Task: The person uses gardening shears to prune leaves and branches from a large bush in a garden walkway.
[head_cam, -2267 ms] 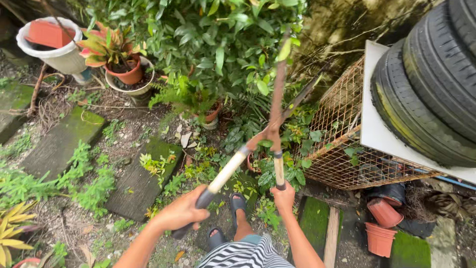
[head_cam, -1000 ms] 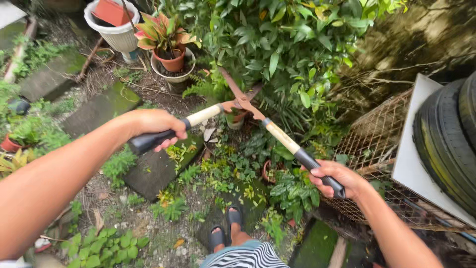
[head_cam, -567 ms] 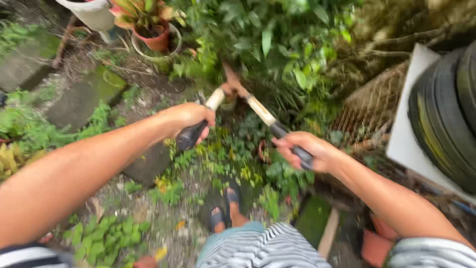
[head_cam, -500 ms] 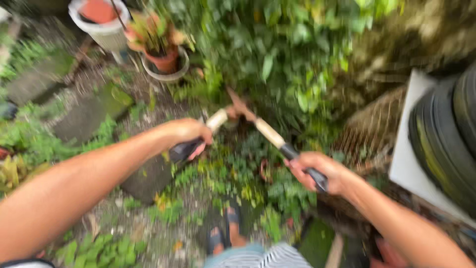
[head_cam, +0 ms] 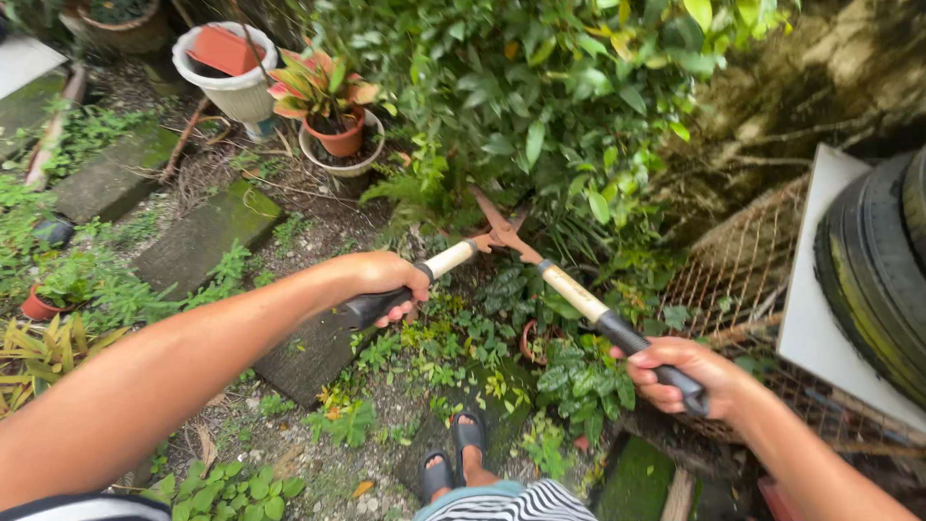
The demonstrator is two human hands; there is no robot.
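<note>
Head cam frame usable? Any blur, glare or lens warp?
Head view: sharp, no motion blur on the left hand, right hand or rusty shears. Light is soft and even, shadows faint, no glare; the white board is bright but not blown out. Wide-angle stretch swells the left forearm at the frame's edge.

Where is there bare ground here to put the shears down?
The mossy stone slab left of the left hand is bare, and so is the slab beyond it. Gravel near the feet is partly open. Under the shears, the bush and small plants crowd everything; right of the right hand, wire mesh and a tyre block.
</note>
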